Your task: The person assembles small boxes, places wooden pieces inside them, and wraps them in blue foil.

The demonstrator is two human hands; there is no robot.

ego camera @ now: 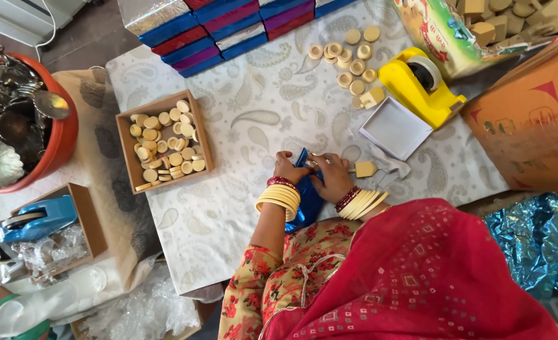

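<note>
Head view: left hand (287, 169) and right hand (333, 176) both grip blue foil wrap (308, 200) on the patterned cloth (241, 126), its long axis running toward the person, tail trailing between the wrists.

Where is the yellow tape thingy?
In the head view, the yellow tape dispenser sits at the upper right of the patterned cloth, just above the open white box.

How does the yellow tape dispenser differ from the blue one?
The yellow tape dispenser sits out on the patterned cloth near the white box lid; the blue tape dispenser rests inside a brown box over clear wrapping. Yellow lies farther from the person, blue nearer. Both hold a tape roll.
</note>
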